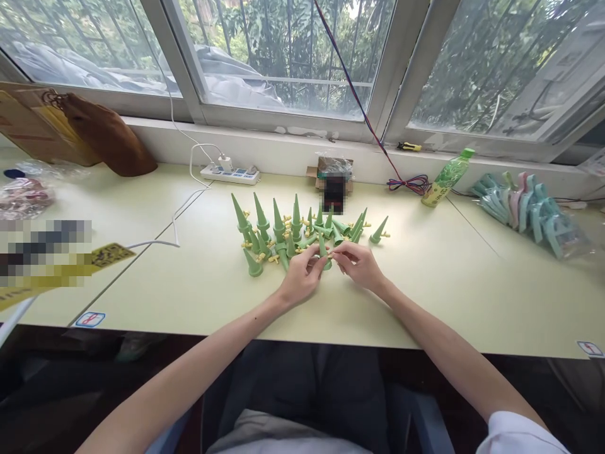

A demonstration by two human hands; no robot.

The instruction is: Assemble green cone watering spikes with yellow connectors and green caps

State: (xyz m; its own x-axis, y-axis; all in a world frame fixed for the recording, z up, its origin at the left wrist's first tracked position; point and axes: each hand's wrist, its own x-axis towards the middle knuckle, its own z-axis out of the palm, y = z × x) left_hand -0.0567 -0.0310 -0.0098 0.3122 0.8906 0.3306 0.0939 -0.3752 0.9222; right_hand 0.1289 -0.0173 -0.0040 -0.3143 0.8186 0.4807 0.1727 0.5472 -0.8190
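A green plastic plant-watering spike (322, 247) stands upright near the table's middle, with my left hand (302, 274) closed around its lower part. From the right, my right hand (360, 263) pinches at the small yellow valve (329, 255) on the spike's side. Its fingertips partly cover that valve. Behind and left of my hands are several more green spikes (278, 221), some upright and some lying down, many with yellow valves. One spike (379, 230) stands apart at the group's right side.
A power strip (231, 174) with a white cable lies at the back. A small cardboard box (312, 171) is by the wall. To the right are a green-capped bottle (448, 178) and bagged pastel plastic pieces (529, 205). A brown pouch (111, 139) leans at the left.
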